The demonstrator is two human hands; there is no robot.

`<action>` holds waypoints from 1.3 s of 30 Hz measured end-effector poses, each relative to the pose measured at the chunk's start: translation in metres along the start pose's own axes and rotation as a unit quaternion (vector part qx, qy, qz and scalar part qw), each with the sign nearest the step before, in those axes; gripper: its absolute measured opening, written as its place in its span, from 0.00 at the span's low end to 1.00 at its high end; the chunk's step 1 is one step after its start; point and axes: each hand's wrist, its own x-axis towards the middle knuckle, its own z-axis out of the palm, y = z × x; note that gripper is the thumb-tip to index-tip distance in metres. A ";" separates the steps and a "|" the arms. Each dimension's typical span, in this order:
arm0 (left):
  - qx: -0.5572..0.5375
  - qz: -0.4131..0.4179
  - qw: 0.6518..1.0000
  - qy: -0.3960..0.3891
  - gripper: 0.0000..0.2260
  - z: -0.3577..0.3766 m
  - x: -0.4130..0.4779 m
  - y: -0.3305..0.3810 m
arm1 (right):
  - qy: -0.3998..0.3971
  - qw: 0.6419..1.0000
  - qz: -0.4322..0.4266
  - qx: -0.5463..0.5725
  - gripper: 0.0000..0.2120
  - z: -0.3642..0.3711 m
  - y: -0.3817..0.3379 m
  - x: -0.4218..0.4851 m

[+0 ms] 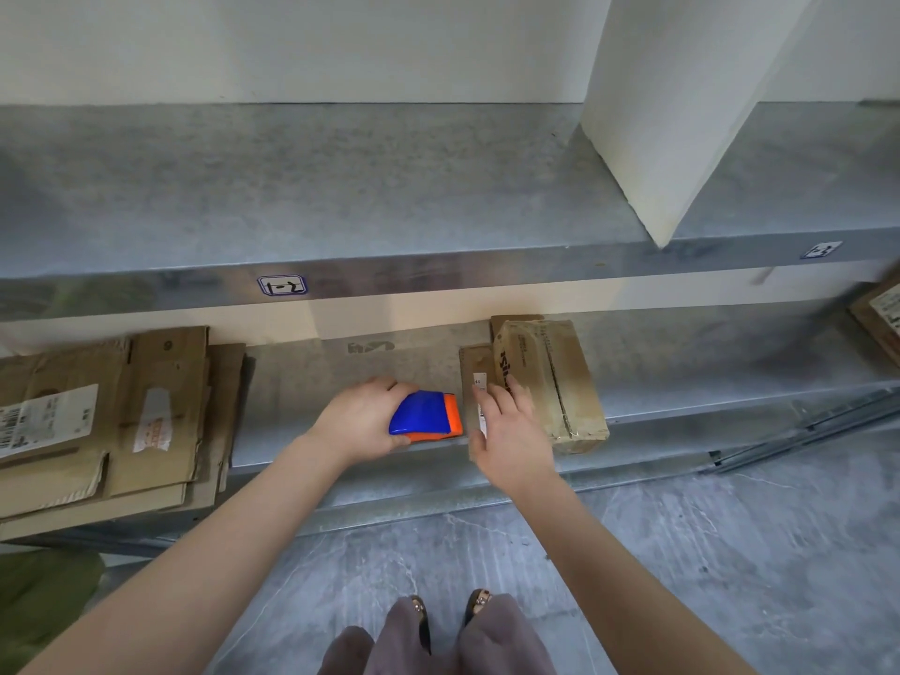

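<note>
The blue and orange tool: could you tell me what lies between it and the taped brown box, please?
In the head view, a narrow cardboard piece with a white label lies between tool and box, the right hand over it.

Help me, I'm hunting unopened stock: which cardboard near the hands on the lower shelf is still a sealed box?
The taped brown box just right of the right hand; the cardboard stack at the left lies flattened.

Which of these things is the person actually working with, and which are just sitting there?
In use: left hand gripping blue-and-orange tool; right hand at slim labelled box.
Lying about: taped carton; flattened cardboard; shelf tag.
</note>
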 end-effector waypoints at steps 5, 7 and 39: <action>0.015 0.011 1.000 0.017 0.29 -0.003 -0.007 0.010 | 0.001 0.997 -0.026 -0.072 0.28 -0.015 0.014 0.001; 0.008 -0.003 1.000 0.021 0.29 -0.015 -0.013 0.009 | -0.003 0.998 -0.022 -0.067 0.28 -0.018 0.019 -0.002; -0.091 0.025 0.990 0.108 0.28 -0.016 0.014 0.205 | 0.009 0.913 0.095 0.396 0.07 -0.074 0.195 -0.038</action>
